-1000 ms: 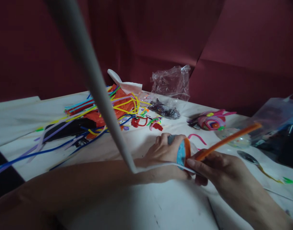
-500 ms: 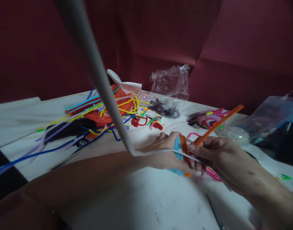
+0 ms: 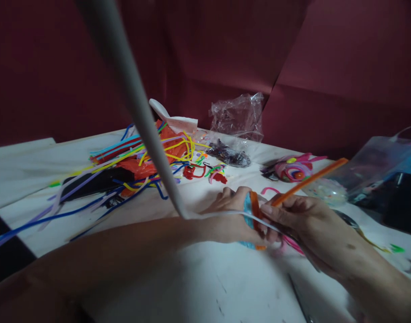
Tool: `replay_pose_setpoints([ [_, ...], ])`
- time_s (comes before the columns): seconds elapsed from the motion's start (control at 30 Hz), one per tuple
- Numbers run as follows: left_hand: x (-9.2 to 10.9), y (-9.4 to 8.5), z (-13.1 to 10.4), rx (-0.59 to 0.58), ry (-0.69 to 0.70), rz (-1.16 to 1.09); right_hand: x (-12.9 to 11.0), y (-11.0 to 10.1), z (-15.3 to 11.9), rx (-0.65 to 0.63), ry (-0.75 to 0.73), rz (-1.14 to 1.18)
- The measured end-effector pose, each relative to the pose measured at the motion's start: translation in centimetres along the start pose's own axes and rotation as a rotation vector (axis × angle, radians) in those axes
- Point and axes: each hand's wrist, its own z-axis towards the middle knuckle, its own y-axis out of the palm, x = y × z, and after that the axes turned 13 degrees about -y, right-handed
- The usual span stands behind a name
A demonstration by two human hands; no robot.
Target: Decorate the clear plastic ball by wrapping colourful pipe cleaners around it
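Observation:
My left hand (image 3: 222, 220) is wrapped round a craft piece (image 3: 247, 206) with a blue body and an orange band along its right side. My right hand (image 3: 303, 220) pinches an orange pipe cleaner (image 3: 313, 180), whose free end points up and to the right. Its lower end meets the orange band where both hands come together. Fingertips partly cover the join. Something pink (image 3: 293, 244) shows beneath the right hand. Under that palm runs a thin dark edge I cannot make out.
Loose coloured pipe cleaners (image 3: 124, 166) lie piled at the left. A clear plastic bag (image 3: 237, 116) and a pink coiled flower-like piece (image 3: 295, 168) sit farther back. A white cord (image 3: 141, 121) crosses the view. A dark slim tool (image 3: 298, 294) lies near the front.
The free end of the orange pipe cleaner has swung slightly down and to the right with my right hand. My left hand keeps its hold on the craft piece.

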Motion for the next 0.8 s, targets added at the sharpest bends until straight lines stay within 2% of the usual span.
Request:
replay_pose_setpoints([
  [0.23, 1.1, -0.2, -0.8, -0.030, -0.020, 0.068, 0.1, -1.2, 0.1, 0.095, -0.036, -0.166],
  [0.3, 1.2, -0.1, -1.1, -0.024, -0.011, 0.074, 0.0, -1.3, 0.1, 0.083, -0.038, -0.182],
  [0.47, 0.8, 0.2, -1.6, 0.007, 0.071, 0.082, -0.7, -1.1, 0.1, 0.030, -0.029, -0.199],
  [0.8, 0.4, 0.7, -1.6, 0.018, 0.099, 0.082, -0.3, -1.4, -0.1, 0.122, -0.096, -0.417],
])
